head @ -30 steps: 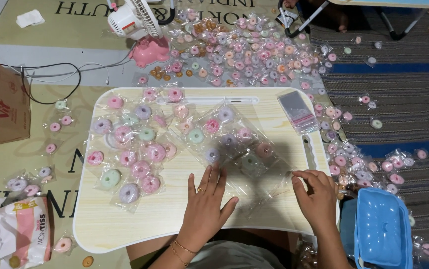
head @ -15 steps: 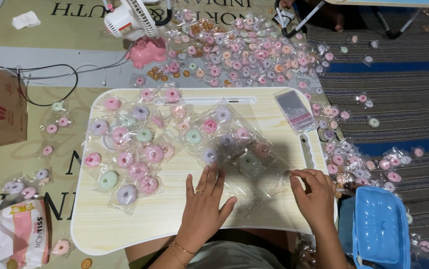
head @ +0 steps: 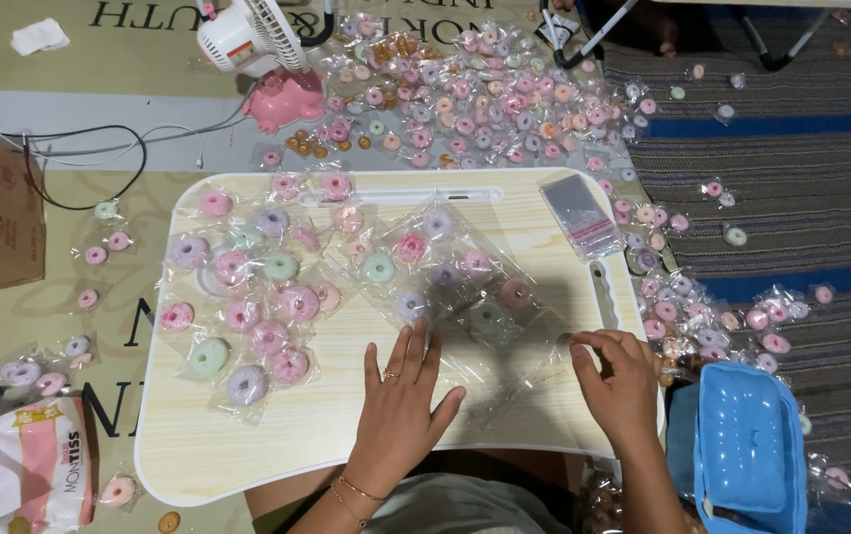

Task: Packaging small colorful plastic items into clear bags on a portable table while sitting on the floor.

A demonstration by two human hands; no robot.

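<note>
Two bare hands of ours work at the 6 o'clock edge of the pale wooden lap table (head: 277,435): our left hand (head: 398,400) lies flat, fingers spread, pressing the large clear plastic bag (head: 505,341). Our right hand (head: 621,381), at 4 o'clock, pinches that bag's edge. Small wrapped ring-shaped candies (head: 248,297) cluster at 10 o'clock; a blue plastic box (head: 747,445) sits beside our right wrist.

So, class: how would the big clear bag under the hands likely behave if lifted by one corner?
The clear bag looks thin and wrinkled, so it would probably flop. The ring sweets inside would likely slide toward the low end. Glossy film may feel slippery to the left hand and right hand.
</note>
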